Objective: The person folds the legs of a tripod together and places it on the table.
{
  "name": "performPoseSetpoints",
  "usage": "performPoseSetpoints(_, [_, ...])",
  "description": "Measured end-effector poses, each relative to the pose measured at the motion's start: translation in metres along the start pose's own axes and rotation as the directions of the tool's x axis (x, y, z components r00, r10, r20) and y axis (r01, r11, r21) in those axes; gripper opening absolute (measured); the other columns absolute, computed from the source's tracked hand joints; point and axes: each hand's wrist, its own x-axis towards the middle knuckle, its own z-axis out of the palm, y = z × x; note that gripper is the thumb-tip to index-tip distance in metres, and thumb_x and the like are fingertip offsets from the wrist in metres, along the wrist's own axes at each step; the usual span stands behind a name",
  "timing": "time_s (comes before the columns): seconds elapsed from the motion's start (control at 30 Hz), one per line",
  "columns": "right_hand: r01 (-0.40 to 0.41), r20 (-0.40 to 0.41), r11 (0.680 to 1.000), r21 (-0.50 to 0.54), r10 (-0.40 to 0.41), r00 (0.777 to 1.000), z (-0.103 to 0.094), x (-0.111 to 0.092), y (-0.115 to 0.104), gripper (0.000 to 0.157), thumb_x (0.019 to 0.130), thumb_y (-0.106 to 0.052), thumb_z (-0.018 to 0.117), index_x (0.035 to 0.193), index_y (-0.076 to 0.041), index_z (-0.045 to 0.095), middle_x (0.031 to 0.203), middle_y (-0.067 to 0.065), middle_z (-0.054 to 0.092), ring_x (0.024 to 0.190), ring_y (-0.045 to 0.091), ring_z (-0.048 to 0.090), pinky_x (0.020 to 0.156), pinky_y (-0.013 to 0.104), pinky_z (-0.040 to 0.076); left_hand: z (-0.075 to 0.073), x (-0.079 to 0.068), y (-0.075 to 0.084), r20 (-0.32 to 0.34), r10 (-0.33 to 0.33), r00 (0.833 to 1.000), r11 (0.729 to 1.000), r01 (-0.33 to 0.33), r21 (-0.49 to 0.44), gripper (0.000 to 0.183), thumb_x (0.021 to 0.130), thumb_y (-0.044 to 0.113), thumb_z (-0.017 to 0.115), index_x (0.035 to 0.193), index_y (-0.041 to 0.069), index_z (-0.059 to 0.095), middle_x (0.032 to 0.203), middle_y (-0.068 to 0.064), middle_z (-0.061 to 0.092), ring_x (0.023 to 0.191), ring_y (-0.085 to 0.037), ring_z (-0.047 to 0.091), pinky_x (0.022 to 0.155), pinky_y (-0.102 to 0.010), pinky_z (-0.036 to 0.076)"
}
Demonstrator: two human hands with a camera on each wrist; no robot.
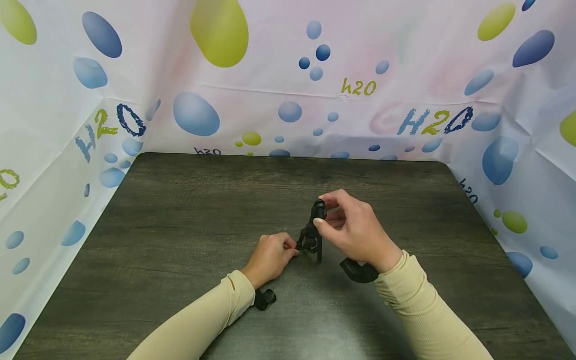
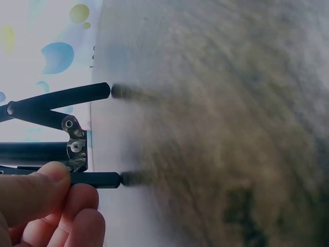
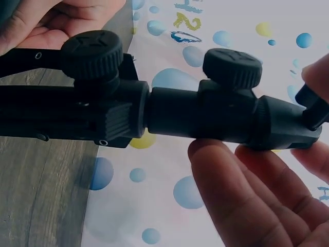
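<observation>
A small black tripod (image 1: 309,235) is held upright at the middle of the table by both hands. My right hand (image 1: 360,230) grips its head at the top, fingers on one side and thumb on the other. Lower down, my left hand (image 1: 270,257) pinches one of the legs (image 2: 97,179) between thumb and fingers. Another leg (image 2: 77,96) is spread out on its hinged brace in the left wrist view, its foot close over the tabletop. Two ribbed knobs show in the right wrist view, one on the body (image 3: 92,54) and one near the head (image 3: 232,68).
The dark wood-grain table (image 1: 202,200) spreads under both arms. White sheeting with blue and green drops (image 1: 288,65) hangs behind it and along both sides. Black straps sit on the left wrist (image 1: 264,299) and right wrist (image 1: 360,271).
</observation>
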Motion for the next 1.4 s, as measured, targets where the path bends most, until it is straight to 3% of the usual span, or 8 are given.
performPoseSetpoints(0.23, [-0.001,0.003,1.000,0.005,0.001,1.000,0.001,0.000,-0.001,0.032,0.093,-0.005,0.069,0.122,0.000,0.058,0.104,0.013,0.066,0.082,0.019,0.072,0.071,0.031,0.059,0.000,-0.001,-0.001,-0.017,0.026,1.000,1.000,-0.027,-0.007,0.013,0.083,0.007,0.082,0.084,0.011,0.070,0.078,0.001,0.070,0.065,-0.010,0.064,0.058,-0.023,0.051])
performPoseSetpoints(0.53, [-0.025,-0.014,0.999,0.047,0.026,1.000,0.001,-0.004,0.001,0.035,0.093,-0.005,0.071,0.125,-0.001,0.059,0.106,0.012,0.066,0.086,0.021,0.072,0.071,0.032,0.059,0.000,-0.001,0.001,0.021,0.007,1.000,0.999,-0.006,-0.040,0.013,0.086,0.007,0.080,0.086,0.010,0.068,0.079,-0.001,0.069,0.069,-0.011,0.065,0.059,-0.023,0.052])
performPoseSetpoints(0.77, [-0.094,-0.025,0.991,0.094,0.097,0.995,0.004,-0.009,0.002,0.041,0.094,-0.007,0.072,0.132,0.001,0.058,0.115,0.016,0.065,0.096,0.027,0.070,0.079,0.035,0.059,-0.001,-0.001,0.003,0.032,0.011,0.999,1.000,-0.010,-0.028,0.014,0.087,0.006,0.079,0.087,0.009,0.065,0.081,-0.001,0.067,0.074,-0.013,0.067,0.063,-0.025,0.054])
performPoseSetpoints(0.93, [-0.103,-0.015,0.991,0.083,0.104,0.994,0.004,-0.011,0.004,0.041,0.095,-0.008,0.070,0.132,0.002,0.057,0.117,0.017,0.065,0.101,0.029,0.069,0.082,0.039,0.058,-0.003,0.000,0.004,0.045,0.014,0.999,1.000,-0.014,-0.015,0.012,0.088,0.006,0.077,0.090,0.009,0.066,0.083,-0.001,0.067,0.075,-0.014,0.066,0.065,-0.026,0.054])
performPoseSetpoints(1.13, [-0.085,-0.029,0.996,0.041,0.087,0.996,0.004,-0.013,0.007,0.042,0.093,-0.009,0.073,0.130,0.002,0.059,0.119,0.016,0.066,0.110,0.030,0.064,0.088,0.040,0.056,-0.011,-0.003,0.009,0.045,0.022,0.999,1.000,-0.023,0.022,0.018,0.089,0.014,0.078,0.104,0.008,0.070,0.094,-0.003,0.068,0.085,-0.017,0.066,0.072,-0.035,0.055])
performPoseSetpoints(1.4, [-0.083,-0.035,0.996,0.035,0.084,0.996,0.004,-0.016,0.008,0.037,0.094,-0.007,0.072,0.128,0.003,0.061,0.118,0.016,0.066,0.109,0.030,0.064,0.088,0.042,0.056,-0.018,-0.006,0.014,0.023,0.047,0.999,0.998,-0.048,0.030,0.032,0.090,0.018,0.077,0.118,0.006,0.068,0.115,-0.009,0.066,0.109,-0.029,0.062,0.091,-0.046,0.051])
